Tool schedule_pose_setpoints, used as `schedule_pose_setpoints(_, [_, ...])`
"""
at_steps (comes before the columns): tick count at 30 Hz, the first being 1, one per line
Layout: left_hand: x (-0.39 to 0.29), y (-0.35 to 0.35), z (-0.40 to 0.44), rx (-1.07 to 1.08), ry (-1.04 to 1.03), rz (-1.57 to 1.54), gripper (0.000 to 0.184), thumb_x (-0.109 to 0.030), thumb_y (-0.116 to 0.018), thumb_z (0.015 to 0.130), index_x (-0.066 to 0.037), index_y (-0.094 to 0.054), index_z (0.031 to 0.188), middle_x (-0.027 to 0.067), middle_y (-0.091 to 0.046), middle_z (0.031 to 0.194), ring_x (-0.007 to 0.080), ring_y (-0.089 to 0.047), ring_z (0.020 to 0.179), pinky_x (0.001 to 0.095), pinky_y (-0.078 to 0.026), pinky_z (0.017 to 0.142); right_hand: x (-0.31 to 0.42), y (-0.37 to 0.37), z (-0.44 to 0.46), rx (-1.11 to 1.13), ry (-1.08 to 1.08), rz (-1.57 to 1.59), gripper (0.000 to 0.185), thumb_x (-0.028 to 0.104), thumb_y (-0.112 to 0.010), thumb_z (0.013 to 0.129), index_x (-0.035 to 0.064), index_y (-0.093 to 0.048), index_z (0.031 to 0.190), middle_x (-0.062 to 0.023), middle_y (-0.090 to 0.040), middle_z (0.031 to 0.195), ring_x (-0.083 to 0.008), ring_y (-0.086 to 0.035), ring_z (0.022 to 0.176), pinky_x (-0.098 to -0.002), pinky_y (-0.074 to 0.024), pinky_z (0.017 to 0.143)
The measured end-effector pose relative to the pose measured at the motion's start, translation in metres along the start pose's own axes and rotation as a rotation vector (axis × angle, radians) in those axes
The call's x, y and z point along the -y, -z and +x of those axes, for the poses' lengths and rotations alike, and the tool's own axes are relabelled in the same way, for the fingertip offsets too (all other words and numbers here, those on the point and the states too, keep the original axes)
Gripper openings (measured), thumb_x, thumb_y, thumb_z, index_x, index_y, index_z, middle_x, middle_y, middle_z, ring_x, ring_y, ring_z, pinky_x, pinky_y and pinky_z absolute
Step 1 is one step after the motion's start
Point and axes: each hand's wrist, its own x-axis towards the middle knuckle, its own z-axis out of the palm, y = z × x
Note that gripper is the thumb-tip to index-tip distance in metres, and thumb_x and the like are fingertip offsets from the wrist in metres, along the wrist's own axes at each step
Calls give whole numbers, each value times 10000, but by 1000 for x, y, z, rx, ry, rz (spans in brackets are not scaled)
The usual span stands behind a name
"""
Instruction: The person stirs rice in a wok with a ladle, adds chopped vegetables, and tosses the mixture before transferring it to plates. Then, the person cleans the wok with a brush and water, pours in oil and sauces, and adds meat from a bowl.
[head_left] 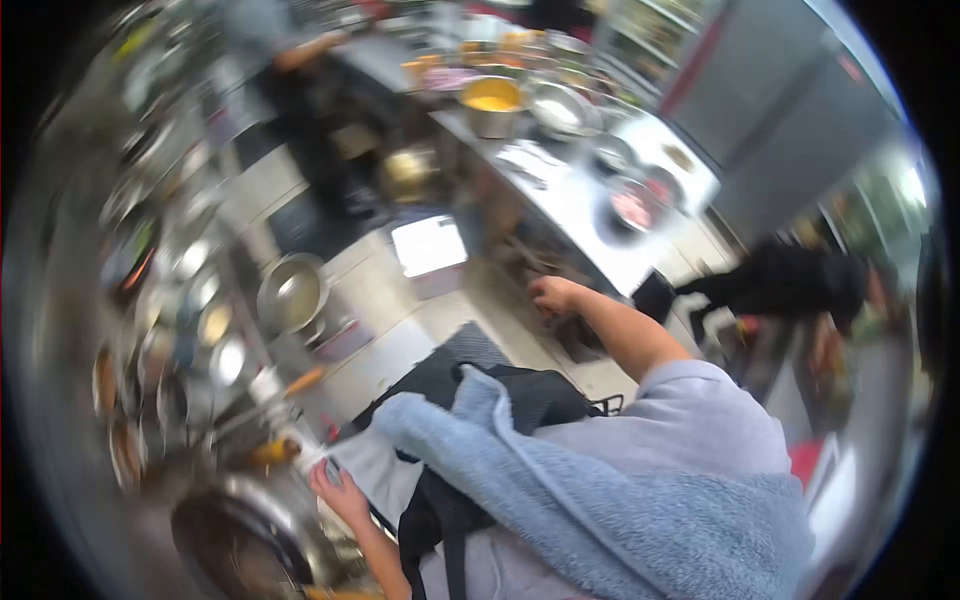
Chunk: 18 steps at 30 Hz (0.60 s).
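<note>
My left hand (343, 494) is low on the left, its fingers apart. It is beside the cooking counter, near a large metal pot (250, 530) and a small yellow-orange thing (275, 452). Whether it touches the counter edge I cannot tell. My right hand (556, 294) reaches out in front of the steel table's side, with its fingers curled. Blur hides whether anything is inside them. A blue-grey towel (520, 450) hangs over my shoulder and chest, above a dark apron (440, 515).
A steel table (590, 225) carries a yellow-filled pot (492, 105), bowls and a bowl of pinkish food (637, 204). A white-topped box (430, 247) and a metal pot (293, 293) stand in the aisle. People (310, 130) in dark clothes (800, 280) are nearby.
</note>
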Motion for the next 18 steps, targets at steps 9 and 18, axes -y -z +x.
schedule_pose_setpoints(9, [-73, -82, 67, 513, -2, -76, 396, -33, -603, 831, -25, -545, 1222, 156, -498, 1235, 269, -563, 1044, 373, -460, 926, -167, 87, -155, -924, -594, 517, 197, 172, -577, 900, 25, -664, 999, -67, -655, 651, -156, -591, 515, -315, -472, 475])
schedule_pose_setpoints(18, [-212, -197, 54, 869, -100, -112, 409, -27, -576, 866, -57, -544, 1273, 104, -604, 1181, 163, -594, 896, 296, -486, 769, -319, 174, -124, -1312, -747, 1128, 237, 199, -566, 925, 12, -597, 1067, -100, -652, 815, -170, -589, 571, -294, -425, 447])
